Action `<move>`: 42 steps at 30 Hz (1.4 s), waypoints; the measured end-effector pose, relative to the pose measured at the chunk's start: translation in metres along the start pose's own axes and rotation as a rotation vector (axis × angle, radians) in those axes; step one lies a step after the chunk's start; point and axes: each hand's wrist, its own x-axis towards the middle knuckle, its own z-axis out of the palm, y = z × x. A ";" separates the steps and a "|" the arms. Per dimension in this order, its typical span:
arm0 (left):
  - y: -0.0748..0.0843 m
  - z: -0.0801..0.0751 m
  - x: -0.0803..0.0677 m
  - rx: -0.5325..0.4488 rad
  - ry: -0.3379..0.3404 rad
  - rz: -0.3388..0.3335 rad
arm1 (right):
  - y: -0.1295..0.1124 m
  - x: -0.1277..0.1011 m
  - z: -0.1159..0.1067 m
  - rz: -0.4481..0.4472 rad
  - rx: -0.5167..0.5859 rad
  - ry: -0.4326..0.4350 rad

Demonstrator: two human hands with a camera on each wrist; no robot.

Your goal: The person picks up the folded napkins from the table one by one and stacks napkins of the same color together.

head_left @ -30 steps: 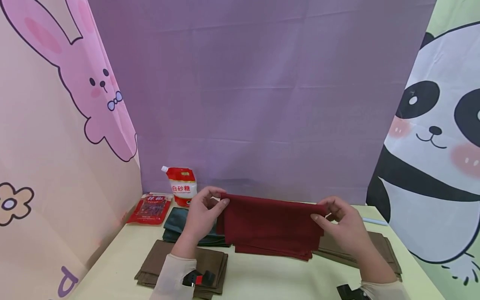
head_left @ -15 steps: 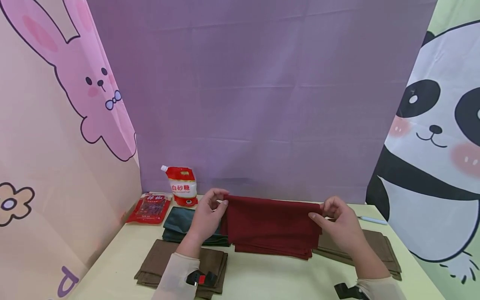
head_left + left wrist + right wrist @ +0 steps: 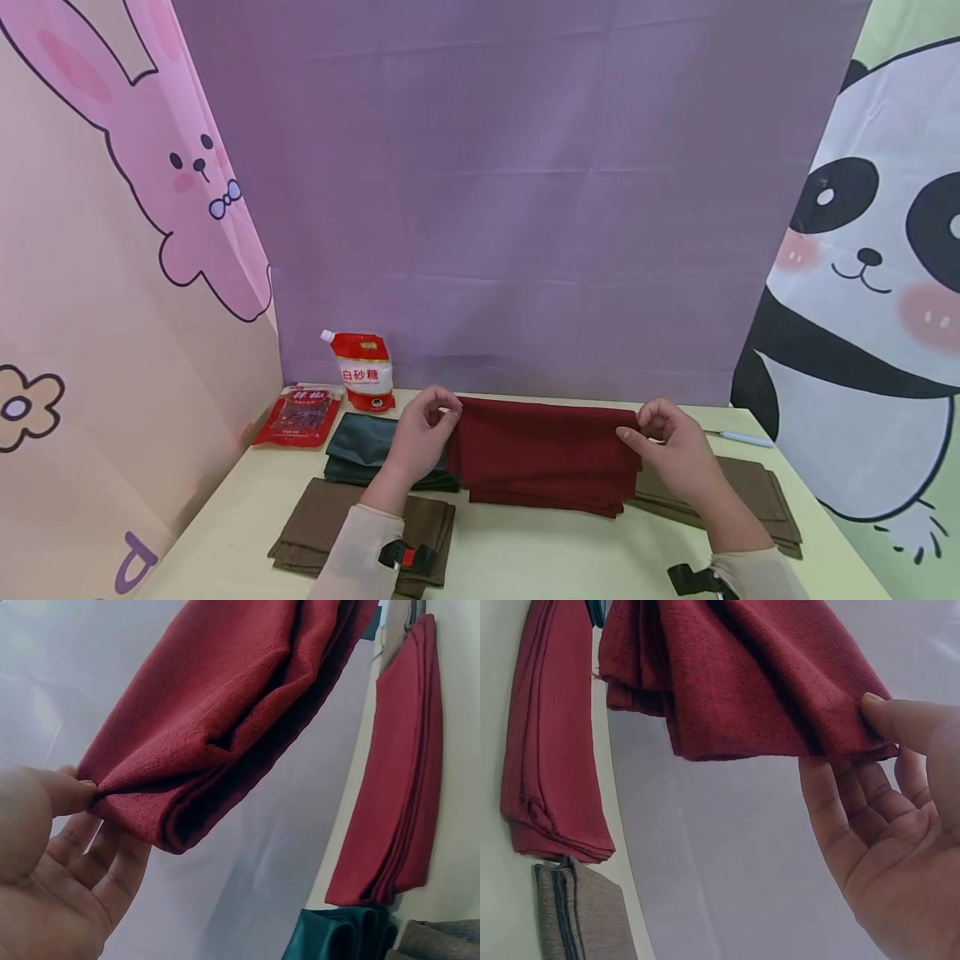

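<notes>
A folded dark red cloth [image 3: 547, 442] is held up between both hands at the middle of the head view. My left hand [image 3: 420, 437] pinches its upper left corner between thumb and fingers. At the upper right corner, my right hand [image 3: 675, 446] pinches it the same way. In the left wrist view the held cloth [image 3: 195, 727] hangs in layered folds, above and apart from a red folded stack [image 3: 397, 772] on the table. The right wrist view shows that stack [image 3: 555, 742] again, with the thumb pressed on the held cloth [image 3: 750, 682].
Brown folded cloths [image 3: 322, 521] lie front left, and more brown cloths [image 3: 750, 496] at right. Dark green cloths [image 3: 363, 446] sit behind the left arm. A red-and-white sugar pouch [image 3: 365, 375] and a red packet [image 3: 300, 417] stand back left. A pale pen-like tool [image 3: 742, 438] lies back right.
The left hand has shifted right and slightly down, drawing closer to the right hand. The held red cloth has come down a little. More of the pen-like tool shows.
</notes>
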 end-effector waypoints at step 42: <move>-0.053 0.020 -0.007 0.115 -0.157 -0.210 | 0.042 0.004 0.021 0.164 0.046 -0.068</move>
